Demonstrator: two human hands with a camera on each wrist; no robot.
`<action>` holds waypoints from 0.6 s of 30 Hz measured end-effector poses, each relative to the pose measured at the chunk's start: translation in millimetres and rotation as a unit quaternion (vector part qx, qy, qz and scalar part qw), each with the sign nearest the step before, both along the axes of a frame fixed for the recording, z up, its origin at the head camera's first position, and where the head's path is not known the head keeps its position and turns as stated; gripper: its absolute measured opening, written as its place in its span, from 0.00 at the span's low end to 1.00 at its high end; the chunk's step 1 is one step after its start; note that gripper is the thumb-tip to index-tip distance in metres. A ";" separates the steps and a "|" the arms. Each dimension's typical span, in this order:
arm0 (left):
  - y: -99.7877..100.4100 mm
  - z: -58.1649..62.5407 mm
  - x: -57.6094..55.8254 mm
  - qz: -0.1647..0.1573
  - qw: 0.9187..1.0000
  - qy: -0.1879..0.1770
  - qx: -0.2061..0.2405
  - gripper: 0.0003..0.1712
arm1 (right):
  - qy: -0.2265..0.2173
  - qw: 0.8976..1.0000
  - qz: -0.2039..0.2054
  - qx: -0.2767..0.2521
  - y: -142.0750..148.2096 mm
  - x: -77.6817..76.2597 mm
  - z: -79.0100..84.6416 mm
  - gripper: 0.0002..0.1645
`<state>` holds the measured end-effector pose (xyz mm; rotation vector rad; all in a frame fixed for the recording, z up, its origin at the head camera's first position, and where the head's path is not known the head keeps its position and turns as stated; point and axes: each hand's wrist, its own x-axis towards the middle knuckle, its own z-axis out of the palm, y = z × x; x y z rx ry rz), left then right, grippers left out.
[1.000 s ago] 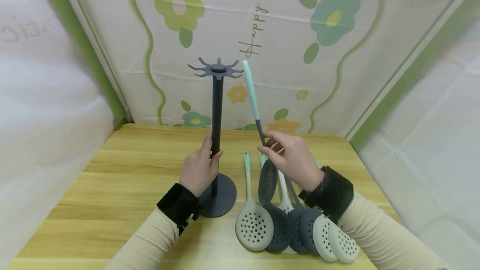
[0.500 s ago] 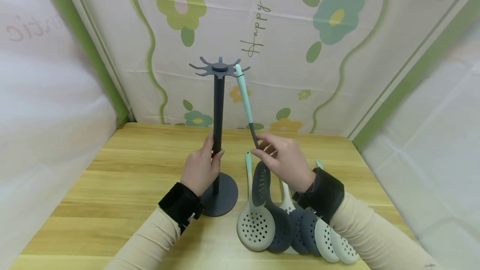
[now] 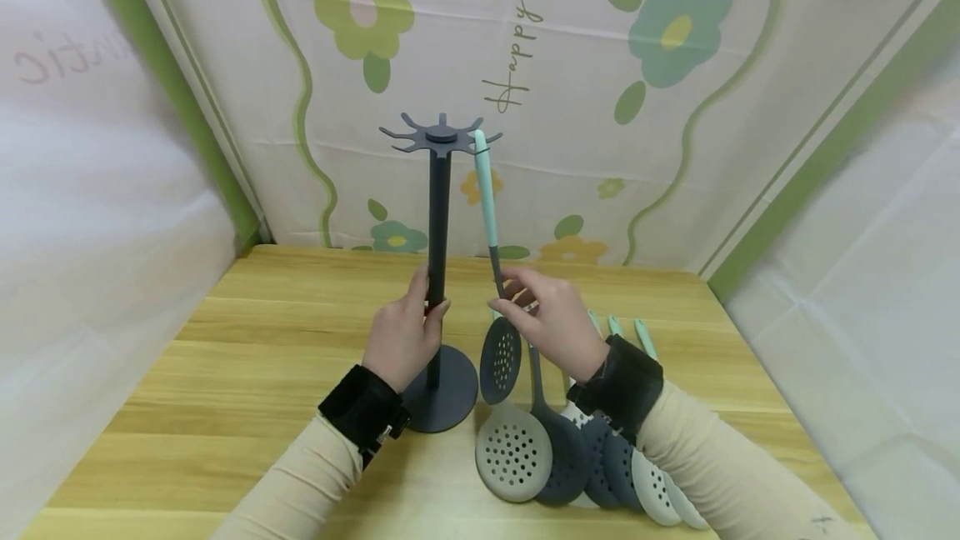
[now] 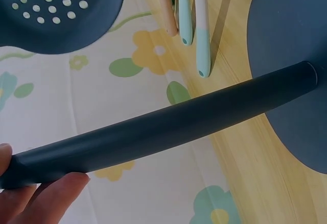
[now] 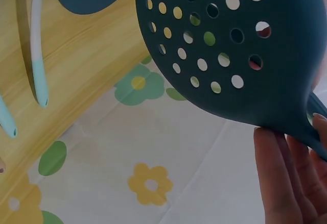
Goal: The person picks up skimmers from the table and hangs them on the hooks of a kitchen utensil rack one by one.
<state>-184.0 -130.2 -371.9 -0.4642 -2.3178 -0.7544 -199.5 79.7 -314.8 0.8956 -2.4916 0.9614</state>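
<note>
A dark skimmer with a mint handle is held upright by my right hand, thumb and fingers pinching its thin shaft. Its handle tip overlaps a prong of the black utensil stand; whether it is hooked on, I cannot tell. My left hand grips the stand's pole above the round base. In the left wrist view, left fingers wrap the pole, with the skimmer's head beyond. The right wrist view shows the perforated head large, with right fingers at its neck.
On the wooden table, a pale skimmer lies beside a dark round-headed utensil. Several more overlap to the right, partly hidden by my right arm. A flower-print cloth hangs behind the table.
My right hand has moved left with the skimmer, bringing its handle tip from beside the stand's top to overlap a prong. The left hand still grips the pole.
</note>
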 end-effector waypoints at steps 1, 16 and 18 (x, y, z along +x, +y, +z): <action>-0.1 -0.1 0.0 0.000 1.000 0.001 -0.001 0.27 | 0.001 1.000 0.000 -0.003 -0.9 -0.7 -0.9 0.21; -0.7 1.4 0.5 -0.010 1.000 -0.019 0.009 0.28 | -0.001 0.998 -0.005 -0.059 -19.2 -13.0 -17.6 0.14; -0.2 2.1 0.5 -0.012 1.000 -0.025 0.015 0.29 | 0.001 0.998 -0.009 -0.061 -20.7 -14.3 -19.0 0.14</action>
